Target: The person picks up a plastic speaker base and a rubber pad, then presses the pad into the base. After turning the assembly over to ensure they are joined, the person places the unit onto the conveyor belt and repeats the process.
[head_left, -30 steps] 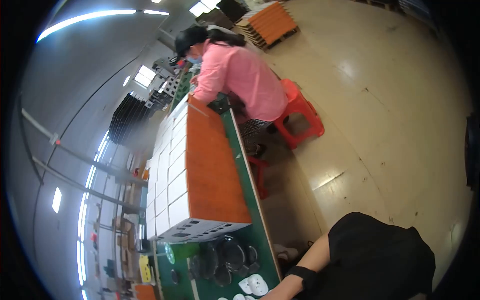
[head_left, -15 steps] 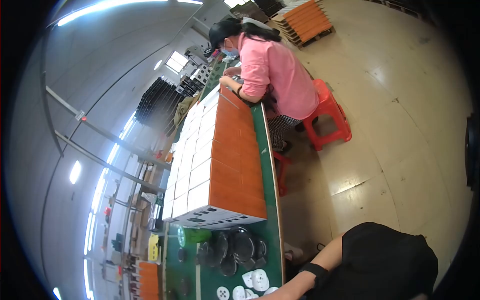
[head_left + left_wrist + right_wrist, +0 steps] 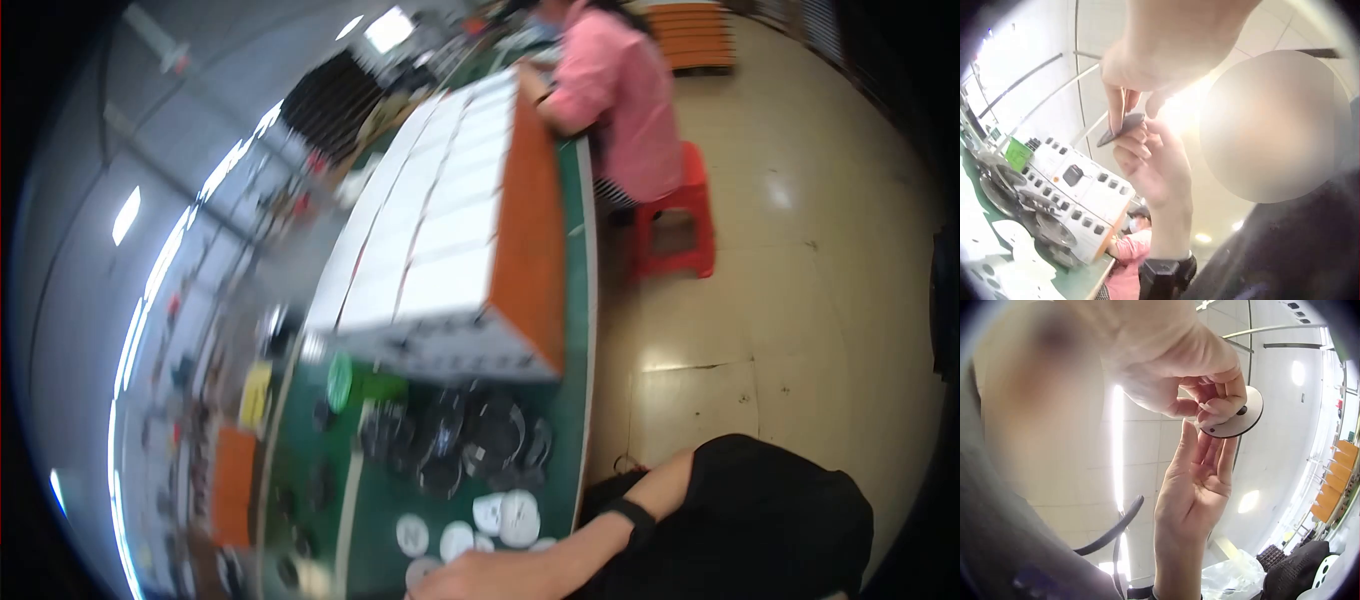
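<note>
Both hands hold a thin round disc (image 3: 1252, 415), white on one face with dark holes and a dark edge. In the right wrist view, my right hand (image 3: 1179, 362) pinches it with curled fingers, partly covering it. My left hand (image 3: 1192, 494) holds its near side from below, between thumb and fingers. The left wrist view shows the disc (image 3: 1124, 129) tilted, with its dark side visible. In the head view my right hand (image 3: 480, 576) is low over the bench near several white round pieces (image 3: 519, 518); my left hand is outside that view.
Black ring-shaped parts (image 3: 495, 432) lie on the green bench (image 3: 573, 330), next to a green container (image 3: 380, 386). Beyond them runs a long block of white and orange boxes (image 3: 450, 275). A person in pink (image 3: 625, 95) sits past it on a red stool (image 3: 695, 215).
The head view has swung down and leftward, bringing more of the bench and my right hand into view. The seated person and boxes now sit higher in the frame.
</note>
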Motion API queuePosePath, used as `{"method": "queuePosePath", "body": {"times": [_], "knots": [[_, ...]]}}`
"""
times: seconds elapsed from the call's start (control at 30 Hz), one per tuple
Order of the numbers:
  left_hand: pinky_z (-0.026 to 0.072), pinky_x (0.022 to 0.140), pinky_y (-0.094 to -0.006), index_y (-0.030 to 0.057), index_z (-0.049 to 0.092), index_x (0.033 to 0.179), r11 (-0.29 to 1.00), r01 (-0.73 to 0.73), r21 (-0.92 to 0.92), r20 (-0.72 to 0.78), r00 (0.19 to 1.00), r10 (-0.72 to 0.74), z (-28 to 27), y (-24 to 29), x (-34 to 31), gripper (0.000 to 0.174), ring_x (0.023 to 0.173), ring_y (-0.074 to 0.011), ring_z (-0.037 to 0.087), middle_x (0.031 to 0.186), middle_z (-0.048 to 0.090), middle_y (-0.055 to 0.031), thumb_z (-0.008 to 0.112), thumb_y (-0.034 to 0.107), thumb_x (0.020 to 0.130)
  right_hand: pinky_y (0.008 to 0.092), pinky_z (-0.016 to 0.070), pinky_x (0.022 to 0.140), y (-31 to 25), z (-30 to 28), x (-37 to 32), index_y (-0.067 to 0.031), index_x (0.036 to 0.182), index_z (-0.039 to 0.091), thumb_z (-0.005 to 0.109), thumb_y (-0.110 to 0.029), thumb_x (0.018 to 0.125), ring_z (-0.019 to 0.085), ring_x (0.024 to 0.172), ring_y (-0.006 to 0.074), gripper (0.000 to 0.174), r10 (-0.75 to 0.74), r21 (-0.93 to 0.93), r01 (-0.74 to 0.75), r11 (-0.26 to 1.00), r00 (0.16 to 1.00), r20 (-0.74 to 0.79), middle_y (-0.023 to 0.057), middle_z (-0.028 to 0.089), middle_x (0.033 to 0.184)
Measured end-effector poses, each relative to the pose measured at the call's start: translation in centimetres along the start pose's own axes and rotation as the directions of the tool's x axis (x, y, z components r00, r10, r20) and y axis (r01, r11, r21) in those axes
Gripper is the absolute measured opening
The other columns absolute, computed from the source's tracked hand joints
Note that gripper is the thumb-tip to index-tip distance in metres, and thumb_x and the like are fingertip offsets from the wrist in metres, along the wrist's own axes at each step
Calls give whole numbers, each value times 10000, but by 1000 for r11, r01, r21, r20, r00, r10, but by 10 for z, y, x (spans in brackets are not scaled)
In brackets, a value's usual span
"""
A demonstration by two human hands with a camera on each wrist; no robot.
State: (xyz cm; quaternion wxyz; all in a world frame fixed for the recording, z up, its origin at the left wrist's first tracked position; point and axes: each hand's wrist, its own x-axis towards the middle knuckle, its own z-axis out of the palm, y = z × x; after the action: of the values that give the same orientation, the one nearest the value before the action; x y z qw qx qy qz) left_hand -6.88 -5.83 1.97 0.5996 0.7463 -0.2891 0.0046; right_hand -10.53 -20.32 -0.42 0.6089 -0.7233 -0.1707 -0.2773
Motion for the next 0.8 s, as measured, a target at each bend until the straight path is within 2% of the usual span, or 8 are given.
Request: {"method": "queuePosePath", "body": {"times": [0.13, 0.2, 0.27, 0.4, 0.5, 0.6, 0.63, 0.8], "knots": [[449, 842, -298, -86, 507, 1121, 986, -35, 160, 286, 958, -12, -34, -12, 17, 348, 923, -227, 580, 1036, 585, -191, 621, 46, 820, 297, 410, 527, 9, -5, 9, -7, 703, 490, 548, -17, 768, 531, 561, 162, 88, 187, 211, -224, 951, 965, 181, 68, 453, 601], [522, 611, -289, -128, 600, 995, 1000, 4, -20, 184, 983, 0, -36, -28, 20, 249, 748, -208, 623, 930, 632, -198, 588, 15, 792, 264, 418, 532, 23, -8, 13, 3, 692, 498, 537, -11, 771, 547, 580, 123, 89, 197, 305, -273, 912, 946, 258, 59, 487, 618], [531, 675, -262, -119, 625, 926, 908, 325, -264, 107, 946, -307, -43, -23, 22, 166, 807, -194, 621, 943, 632, -195, 566, -98, 772, 243, 424, 525, 32, -4, 17, 16, 681, 510, 519, -3, 785, 544, 573, 108, 106, 278, 502, -423, 755, 899, 339, 52, 525, 633], [566, 665, -294, -106, 599, 920, 714, 512, -479, 178, 852, -492, -76, -65, 36, 124, 704, -194, 648, 851, 643, -163, 546, -44, 826, 218, 428, 489, 46, -11, 18, 9, 665, 481, 496, -10, 803, 530, 530, 80, 140, 386, 613, -514, 601, 857, 341, 52, 542, 621], [574, 666, -309, -91, 584, 925, 654, 478, -587, 167, 861, -480, -97, -93, 48, 115, 708, -205, 660, 836, 647, -157, 534, -22, 847, 242, 429, 476, 60, -28, 19, 28, 647, 512, 527, -100, 818, 545, 521, 119, 214, 311, 607, -398, 688, 917, 249, 73, 551, 603], [574, 674, -306, -78, 582, 937, 724, 472, -504, 90, 862, -499, -121, -104, 55, 133, 749, -214, 663, 863, 650, -162, 518, 17, 869, 253, 424, 460, 61, -38, 24, -7, 650, 532, 571, -53, 708, 550, 517, 187, 84, 16, -94, 11, 995, 959, 284, 78, 555, 638], [574, 678, -310, -71, 586, 939, 741, 472, -477, 84, 864, -496, -127, -105, 56, 139, 760, -215, 663, 867, 650, -161, 516, 29, 873, 266, 452, 522, 58, -32, 26, -25, 680, 531, 607, -67, 648, 559, 606, 213, 93, -17, -363, 174, 916, 918, 397, 67, 540, 705], [579, 674, -318, -69, 555, 1021, 734, 549, -400, 149, 829, -540, -128, -103, 72, 186, 788, -223, 663, 910, 646, -159, 497, 38, 881, 286, 463, 683, 86, 23, 13, -18, 787, 515, 608, -118, 666, 544, 794, 190, 182, 110, -477, 497, 725, 600, 792, 66, 517, 761]]}}
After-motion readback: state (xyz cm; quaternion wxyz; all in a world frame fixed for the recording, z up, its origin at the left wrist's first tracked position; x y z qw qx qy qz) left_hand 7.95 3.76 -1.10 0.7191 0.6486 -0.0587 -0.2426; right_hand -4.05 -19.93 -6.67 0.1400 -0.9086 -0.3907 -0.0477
